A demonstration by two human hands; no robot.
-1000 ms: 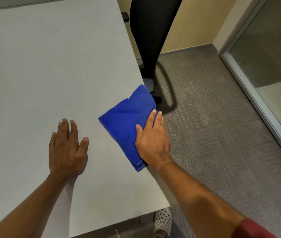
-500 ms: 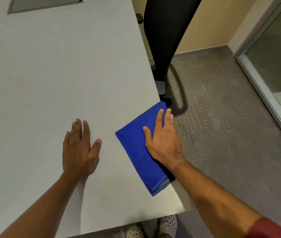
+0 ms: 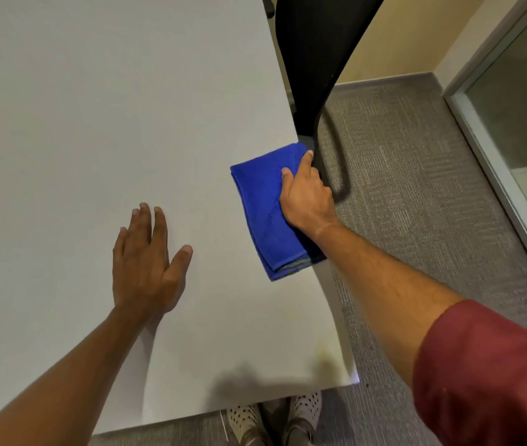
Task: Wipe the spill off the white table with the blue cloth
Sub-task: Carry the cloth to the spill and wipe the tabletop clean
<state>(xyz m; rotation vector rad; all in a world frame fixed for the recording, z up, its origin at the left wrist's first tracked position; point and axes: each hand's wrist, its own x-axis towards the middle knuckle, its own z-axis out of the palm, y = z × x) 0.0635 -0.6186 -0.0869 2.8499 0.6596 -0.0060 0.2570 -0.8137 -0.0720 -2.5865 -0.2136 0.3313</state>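
A folded blue cloth (image 3: pixel 262 207) lies at the right edge of the white table (image 3: pixel 101 107), its right side hanging slightly past the edge. My right hand (image 3: pixel 305 197) presses down on the cloth's right side, with the fingers curled over its far corner. Flat on the bare tabletop to the cloth's left rests my left hand (image 3: pixel 146 265), fingers spread, holding nothing. A faint yellowish stain (image 3: pixel 326 352) shows near the table's front right corner. No wet spill is visible elsewhere.
A black office chair (image 3: pixel 313 59) stands just past the table's right edge, close behind the cloth. Grey carpet (image 3: pixel 416 188) covers the floor to the right, with a glass partition frame (image 3: pixel 493 175) beyond. My shoes (image 3: pixel 275 420) show under the front edge.
The right hand has slid the cloth along the table's right edge and curled its fingers over the far corner. The left hand stays flat. The view has shifted, showing more of the front corner.
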